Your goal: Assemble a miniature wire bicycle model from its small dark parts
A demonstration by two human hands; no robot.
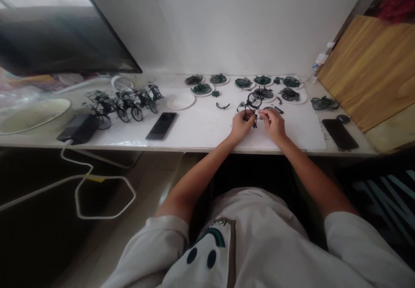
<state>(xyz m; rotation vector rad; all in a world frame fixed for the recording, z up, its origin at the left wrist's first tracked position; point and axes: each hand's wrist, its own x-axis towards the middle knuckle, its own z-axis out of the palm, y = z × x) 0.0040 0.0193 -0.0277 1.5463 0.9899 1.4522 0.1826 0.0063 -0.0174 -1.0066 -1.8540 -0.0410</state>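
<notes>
your left hand (240, 126) is keeping a closed grip round the lower part of a small dark model bicycle (254, 100), with its spoked wheel sticking up beyond your fingers. your right hand (275, 124) is working right beside it, thumb and forefinger drawing close together at its frame; whether that grip is pinching a part cannot be told, as the tips are blurring into the frame. you are holding the model bicycle over the counter (365, 147), near its front edge.

just beyond the model bicycle, white plates (303, 99) are carrying tangled dark green and black parts, and more are lining up behind it to both sides. to its left, a curved black piece (223, 106) is lying near, with a small green block (215, 93) sitting farther back. farther left of it, a phone (161, 126) is lying flat, and a white plate (180, 102) is resting behind that phone.

well to the left of the model bicycle, a row of small bicycles (136, 113) is standing on its wheels, with a black box (78, 128) sitting nearer the edge. well to its right, a dark slab (340, 134) is lying before a wooden board (372, 63).
</notes>
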